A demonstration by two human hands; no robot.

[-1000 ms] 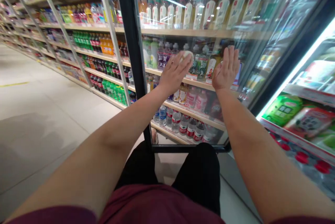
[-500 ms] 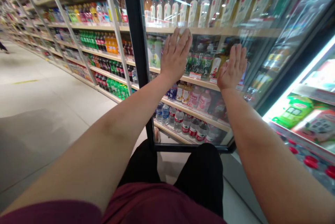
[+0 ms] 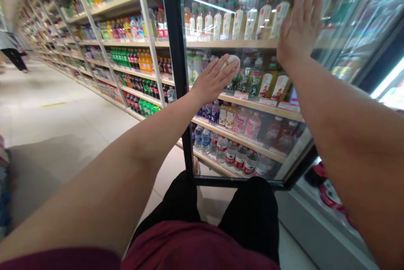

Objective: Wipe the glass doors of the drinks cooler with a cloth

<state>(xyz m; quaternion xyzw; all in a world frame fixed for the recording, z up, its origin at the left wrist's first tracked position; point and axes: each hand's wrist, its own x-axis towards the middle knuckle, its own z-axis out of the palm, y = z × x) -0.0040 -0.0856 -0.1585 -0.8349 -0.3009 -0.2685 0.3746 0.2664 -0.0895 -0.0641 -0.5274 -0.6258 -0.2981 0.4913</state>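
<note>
A glass cooler door [image 3: 177,47] with a black frame stands open in front of me. My left hand [image 3: 214,77] lies nearly flat at mid height of the pane, its fingers stretched over a small whitish cloth pad [image 3: 233,62] pressed to the glass. The pad's edge shows past the fingertips; the rest is hidden beneath the fingers. Higher up and to the right, my right hand [image 3: 300,26] rests flat on the pane with fingers extended. I see nothing held in it.
Through the glass, shelves [image 3: 265,44] hold rows of bottled drinks [image 3: 252,125]. More stocked shelving [image 3: 126,68] runs away on the left beside the pale floor [image 3: 78,120]. At the right is the lit cooler [image 3: 393,89]. A person [image 3: 13,49] is far off at the left.
My right hand has moved up and right across the glass. My left hand, with the whitish pad, has slid lower. The view has shifted a little, and the person at far left shows more.
</note>
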